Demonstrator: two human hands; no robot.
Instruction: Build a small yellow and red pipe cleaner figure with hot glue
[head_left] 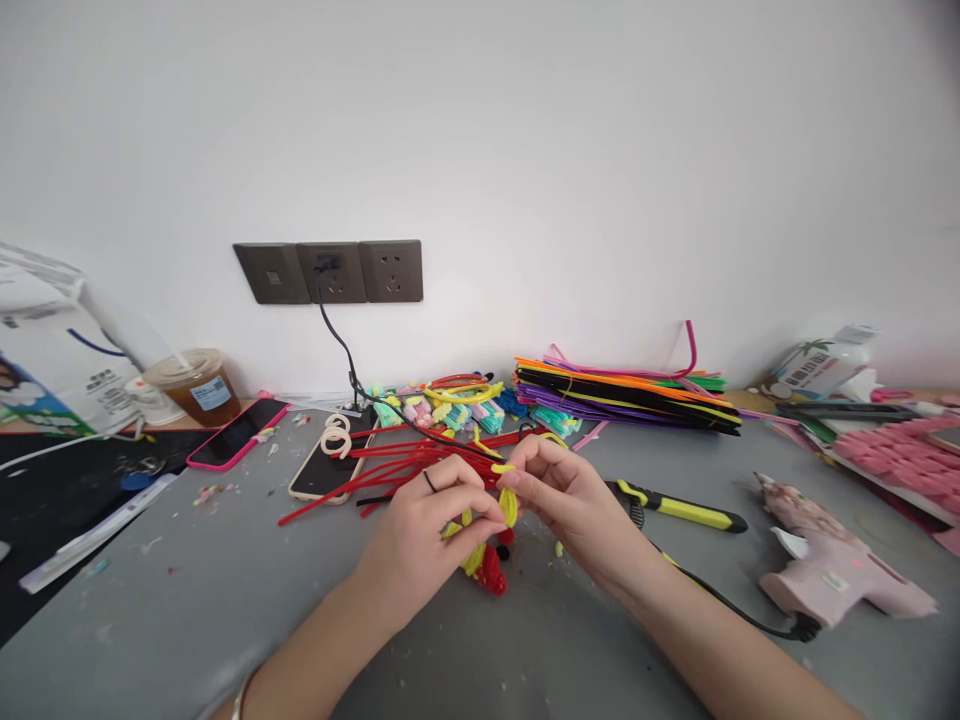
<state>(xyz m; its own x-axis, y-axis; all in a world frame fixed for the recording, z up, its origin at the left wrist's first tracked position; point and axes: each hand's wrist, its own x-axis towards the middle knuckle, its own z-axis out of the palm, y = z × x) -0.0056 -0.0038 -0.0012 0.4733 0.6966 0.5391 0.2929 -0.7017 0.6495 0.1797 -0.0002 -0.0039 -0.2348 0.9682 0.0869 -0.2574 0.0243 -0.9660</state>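
Between my two hands is a yellow pipe cleaner (510, 507), bent and looped. My right hand (574, 500) pinches its upper part, and a short end pokes out above the thumb. The fingers of my left hand (435, 530) are closed on its left side, with a dark ring on one finger. Just below hangs or lies a coiled red piece (491, 573) against the yellow; whether they are joined I cannot tell. Loose red pipe cleaners (405, 457) are spread out behind my left hand.
Behind lie a multicoloured pipe cleaner bundle (622, 395) and small pastel pieces (420, 410). Yellow-black pliers (690, 508) and a pink glue gun (832, 560) with a black cord are on the right. Phones (238, 432) and a drink cup (199, 385) stand left.
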